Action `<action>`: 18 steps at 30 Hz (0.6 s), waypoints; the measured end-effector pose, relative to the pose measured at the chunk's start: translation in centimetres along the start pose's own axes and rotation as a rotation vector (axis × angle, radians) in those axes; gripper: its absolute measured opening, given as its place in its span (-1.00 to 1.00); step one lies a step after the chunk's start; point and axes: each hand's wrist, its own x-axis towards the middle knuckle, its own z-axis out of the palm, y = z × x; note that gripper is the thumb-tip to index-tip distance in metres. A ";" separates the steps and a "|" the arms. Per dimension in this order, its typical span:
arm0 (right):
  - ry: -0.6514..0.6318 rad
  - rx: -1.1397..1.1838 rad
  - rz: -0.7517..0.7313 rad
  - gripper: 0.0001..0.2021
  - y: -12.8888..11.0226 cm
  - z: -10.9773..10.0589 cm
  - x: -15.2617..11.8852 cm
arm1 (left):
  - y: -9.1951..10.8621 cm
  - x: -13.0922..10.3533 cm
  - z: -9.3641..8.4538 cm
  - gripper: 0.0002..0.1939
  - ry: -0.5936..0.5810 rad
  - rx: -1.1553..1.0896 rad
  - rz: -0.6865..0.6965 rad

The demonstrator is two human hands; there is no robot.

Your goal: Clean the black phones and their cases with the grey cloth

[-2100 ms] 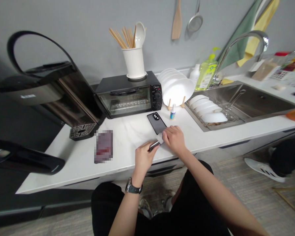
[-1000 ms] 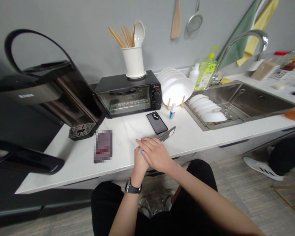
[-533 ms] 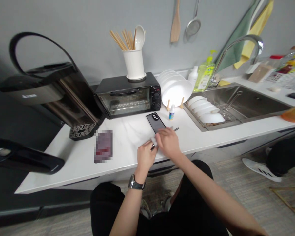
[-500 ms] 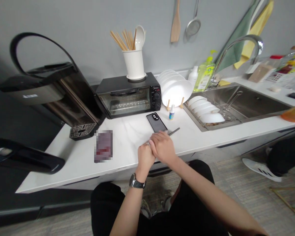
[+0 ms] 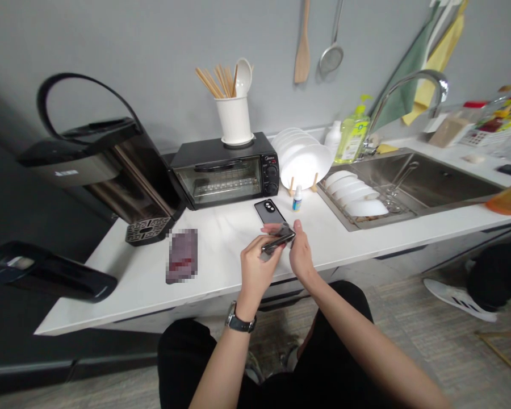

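Observation:
My left hand (image 5: 255,264) is closed around one end of a thin, dark, glossy object (image 5: 277,242), seen nearly edge-on above the counter. A greyish, shiny part shows at its far side; its exact kind is unclear. My right hand (image 5: 301,250) holds the other end, thumb raised, with most of its fingers hidden. Just beyond lies a grey-backed, black-rimmed phone or phone case (image 5: 272,213) with a camera block at its top. Right of that stands a small white spray bottle (image 5: 297,200) with a blue label.
On the white counter (image 5: 221,255) are a blurred-out purple item (image 5: 182,255), a toaster oven (image 5: 225,176), a black drinks machine (image 5: 123,170) and a plate rack (image 5: 304,165). Bowls (image 5: 353,196) stand beside the sink (image 5: 443,176). At right is another person's shoe (image 5: 457,298).
My hands were clasped, right over left, with a thin grey bar jutting out at the right. They have parted somewhat, and the dark object now shows between them. The view has shifted slightly.

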 end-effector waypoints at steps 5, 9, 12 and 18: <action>0.046 -0.341 -0.414 -0.47 -3.4 0.6 0.8 | -1.1 0.7 1.1 -0.87 -0.054 0.204 -0.042; -0.188 -0.671 -0.690 -0.64 -3.6 -0.7 2.6 | -0.9 1.6 1.0 -0.86 -0.130 0.532 0.051; -0.322 -0.688 -0.757 -0.66 -3.5 -1.7 3.2 | -0.7 1.5 1.2 -0.86 -0.153 0.697 0.052; -0.096 -0.848 -0.386 -0.55 -4.4 -2.3 2.7 | -0.3 1.5 1.4 -0.87 -0.144 0.720 0.034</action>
